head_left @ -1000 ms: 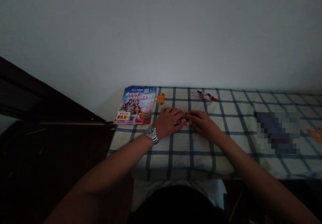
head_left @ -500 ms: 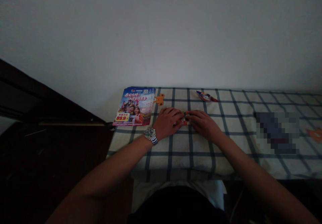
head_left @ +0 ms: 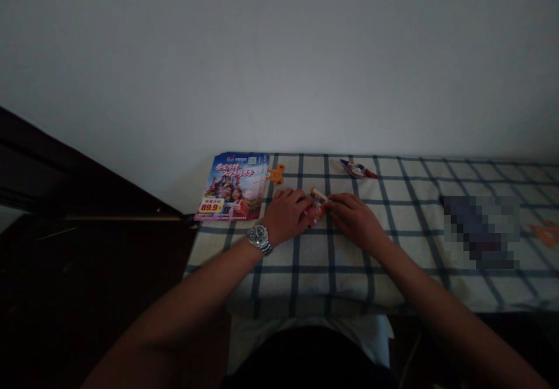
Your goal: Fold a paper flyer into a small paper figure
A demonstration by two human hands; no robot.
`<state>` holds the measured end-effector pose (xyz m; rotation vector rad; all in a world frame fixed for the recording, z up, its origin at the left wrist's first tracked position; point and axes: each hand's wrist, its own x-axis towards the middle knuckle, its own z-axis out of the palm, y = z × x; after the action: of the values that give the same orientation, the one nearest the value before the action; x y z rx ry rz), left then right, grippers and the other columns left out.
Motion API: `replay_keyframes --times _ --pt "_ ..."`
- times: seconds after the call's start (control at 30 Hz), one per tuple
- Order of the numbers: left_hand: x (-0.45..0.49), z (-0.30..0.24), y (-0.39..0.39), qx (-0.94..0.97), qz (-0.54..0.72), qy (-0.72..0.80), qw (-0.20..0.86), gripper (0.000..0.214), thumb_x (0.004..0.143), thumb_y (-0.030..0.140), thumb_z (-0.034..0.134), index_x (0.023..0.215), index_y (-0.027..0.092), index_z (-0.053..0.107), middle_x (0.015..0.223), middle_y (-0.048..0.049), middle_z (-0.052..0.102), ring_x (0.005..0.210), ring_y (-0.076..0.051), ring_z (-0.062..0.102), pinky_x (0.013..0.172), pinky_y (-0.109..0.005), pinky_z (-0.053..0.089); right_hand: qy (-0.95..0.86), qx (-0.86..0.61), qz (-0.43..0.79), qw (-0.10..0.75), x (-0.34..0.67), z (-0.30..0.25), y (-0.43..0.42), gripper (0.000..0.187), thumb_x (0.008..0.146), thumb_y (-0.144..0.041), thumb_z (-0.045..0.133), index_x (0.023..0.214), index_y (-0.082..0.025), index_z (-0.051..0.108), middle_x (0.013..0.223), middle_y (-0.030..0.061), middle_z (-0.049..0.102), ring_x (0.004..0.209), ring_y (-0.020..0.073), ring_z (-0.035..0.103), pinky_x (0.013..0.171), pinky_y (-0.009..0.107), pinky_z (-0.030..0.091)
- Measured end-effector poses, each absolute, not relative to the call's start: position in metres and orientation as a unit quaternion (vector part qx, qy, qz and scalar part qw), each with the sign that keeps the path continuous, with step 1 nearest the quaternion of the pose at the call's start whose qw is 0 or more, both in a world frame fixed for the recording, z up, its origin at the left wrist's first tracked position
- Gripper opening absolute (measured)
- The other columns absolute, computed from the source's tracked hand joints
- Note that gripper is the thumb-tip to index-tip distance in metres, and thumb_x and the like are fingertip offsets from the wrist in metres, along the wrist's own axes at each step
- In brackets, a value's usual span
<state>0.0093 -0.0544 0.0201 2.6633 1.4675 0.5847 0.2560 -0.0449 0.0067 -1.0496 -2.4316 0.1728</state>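
Between my hands lies a small folded piece of printed paper (head_left: pixel 318 195), red, white and blue, low over the checked cloth. The fingers of my left hand (head_left: pixel 286 214), with a metal watch on the wrist, are closed on its left side. My right hand (head_left: pixel 353 219) pinches its right edge with thumb and fingertips. Fingers cover much of the paper, so its full shape is hidden. Left of my hands sits a stack of printed flyers (head_left: pixel 231 188). A pointed, folded colourful paper piece (head_left: pixel 358 169) rests behind my right hand.
A white and dark-blue checked cloth (head_left: pixel 393 261) covers the table, which meets a plain wall (head_left: pixel 279 69) at the back. Farther right lies a dark pixelated object (head_left: pixel 478 232). Orange bear prints (head_left: pixel 276 174) decorate the cloth. Dark furniture stands at the left.
The paper between my hands has turned, and more of its red and white printed surface shows. My hands have shifted only slightly. The flyers and the other folded piece stay put.
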Motion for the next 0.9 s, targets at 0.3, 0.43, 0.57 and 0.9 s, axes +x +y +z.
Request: replay_keyframes --times 0.3,0.43,0.57,0.9 --pt "0.006 0.020 -0.052 0.866 0.195 0.459 0.033 0.042 0.106 0.047 0.040 0.114 0.022 0.073 0.109 -0.0093 0.065 0.099 -0.025 0.059 0.091 -0.045 0.045 -0.894 -0.379 0.057 0.233 0.257 0.004 -0.047 0.033 0.101 -0.022 0.054 0.132 -0.023 0.066 0.134 0.0078 0.068 0.131 0.0295 0.056 0.111 0.053 0.050" --pt "0.003 0.019 -0.049 0.879 0.215 0.421 0.059 0.039 0.107 0.044 0.041 0.112 0.020 0.072 0.124 -0.0086 0.065 0.114 -0.025 0.058 0.102 -0.045 0.044 -0.895 -0.380 0.062 0.226 0.262 0.000 -0.041 0.033 0.101 -0.021 0.053 0.131 -0.025 0.066 0.136 0.0056 0.067 0.139 0.0305 0.050 0.114 0.055 0.048" --pt "0.003 0.017 -0.048 0.893 0.212 0.389 0.077 0.039 0.108 0.042 0.040 0.118 0.019 0.069 0.131 -0.0077 0.065 0.121 -0.024 0.058 0.107 -0.043 0.043 -0.897 -0.373 0.074 0.224 0.264 0.000 -0.037 0.033 0.101 -0.020 0.053 0.130 -0.026 0.066 0.137 0.0047 0.068 0.140 0.0301 0.050 0.115 0.055 0.047" --pt "0.006 0.019 -0.052 0.901 0.185 0.386 0.066 0.042 0.108 0.043 0.036 0.132 0.025 0.066 0.140 -0.0066 0.060 0.128 -0.026 0.053 0.113 -0.048 0.038 -0.868 -0.397 0.121 0.272 0.255 0.004 -0.023 0.018 0.097 -0.020 0.060 0.112 -0.023 0.071 0.115 0.0074 0.075 0.110 0.0262 0.068 0.100 0.046 0.054"
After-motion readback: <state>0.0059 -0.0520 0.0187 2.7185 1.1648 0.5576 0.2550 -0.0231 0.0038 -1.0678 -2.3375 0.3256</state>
